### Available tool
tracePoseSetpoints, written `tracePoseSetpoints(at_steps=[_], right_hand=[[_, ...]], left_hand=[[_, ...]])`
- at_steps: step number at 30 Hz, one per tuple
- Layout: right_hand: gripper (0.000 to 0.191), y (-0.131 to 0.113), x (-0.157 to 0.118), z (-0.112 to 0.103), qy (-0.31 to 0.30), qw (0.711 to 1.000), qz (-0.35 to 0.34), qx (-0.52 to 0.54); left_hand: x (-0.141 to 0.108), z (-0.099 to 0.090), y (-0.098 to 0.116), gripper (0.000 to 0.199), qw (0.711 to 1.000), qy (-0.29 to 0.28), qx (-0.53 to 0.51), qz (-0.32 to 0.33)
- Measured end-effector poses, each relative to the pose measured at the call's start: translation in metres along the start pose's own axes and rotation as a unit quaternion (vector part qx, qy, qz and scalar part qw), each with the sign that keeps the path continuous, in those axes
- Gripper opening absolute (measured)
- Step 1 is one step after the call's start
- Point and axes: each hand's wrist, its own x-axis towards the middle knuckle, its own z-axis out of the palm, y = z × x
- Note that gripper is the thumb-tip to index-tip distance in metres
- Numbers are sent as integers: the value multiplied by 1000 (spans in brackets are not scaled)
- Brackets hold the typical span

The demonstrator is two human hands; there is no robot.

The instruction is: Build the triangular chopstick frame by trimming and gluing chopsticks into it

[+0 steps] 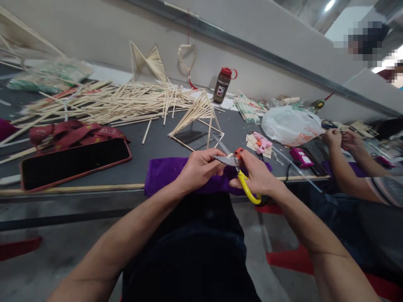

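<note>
In the head view, my right hand (256,170) is wrapped round a pair of scissors (246,189) with a yellow and red-orange handle. Their blades are spread apart and point left toward my left hand (201,167). A short pale piece of wooden stick (230,155) lies between the blades near the pivot, and the closed fingers of my left hand pinch its other end, mostly hidden. Both hands are above a folded purple cloth (165,172) at the table's front edge. Just beyond them stands a twisted frame of glued sticks (195,111).
Loose sticks (119,102) are heaped behind a phone (77,163) and a red lanyard (75,136). A bottle (222,86) stands near the wall. To the right are a pink glue gun (262,142), a white plastic bag (291,123) and a co-worker's hands (341,138).
</note>
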Motion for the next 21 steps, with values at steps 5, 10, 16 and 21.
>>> tracePoseSetpoints(at_steps=[5,10,16,21], right_hand=[[58,-1,-3,-7,-9,1000,-18,13],[60,-2,-7,-11,-14,998,-35,51],[48,-9,-11,-10,-40,995,18,92],[41,-14,-11,-10,-34,993,53,104]], left_hand=[[-1,5,4,8,996,-22,-53,-62],[-3,6,9,13,990,-54,-81,-99],[-4,4,21,28,991,-35,128,20],[-6,4,23,33,984,-19,174,31]])
